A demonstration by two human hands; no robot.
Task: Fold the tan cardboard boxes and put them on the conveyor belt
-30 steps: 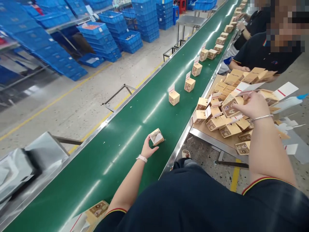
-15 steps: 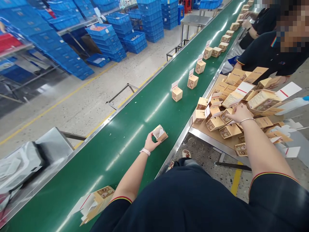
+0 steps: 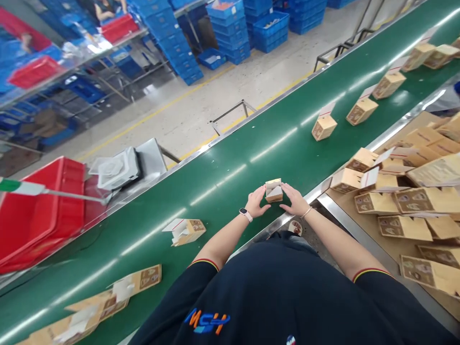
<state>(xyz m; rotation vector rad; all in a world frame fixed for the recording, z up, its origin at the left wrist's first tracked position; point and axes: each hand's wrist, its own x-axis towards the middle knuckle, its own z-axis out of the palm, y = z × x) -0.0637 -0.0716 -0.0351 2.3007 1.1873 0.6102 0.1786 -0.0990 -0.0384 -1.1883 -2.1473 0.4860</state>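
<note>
Two-handed hold: open cardboard box [image 3: 274, 196].
My left hand [image 3: 256, 204] and right hand [image 3: 296, 201] grasp opposite sides, over green conveyor belt [image 3: 233, 158].

On the conveyor belt [image 3: 230, 201], one carton [image 3: 274, 195] sits between the left fingers [image 3: 257, 194] and the right fingers [image 3: 289, 190]. More cartons [image 3: 193, 231] lie leftward along the belt; a row of cartons [image 3: 362, 111] runs off ahead to the right. Just right of the belt — touching or not, I cannot tell — a tabletop [image 3: 406, 247] bears heaped cartons [image 3: 406, 226]. Across the belt stand stacked crates [image 3: 230, 42], a tub [image 3: 68, 206] far left.
</note>
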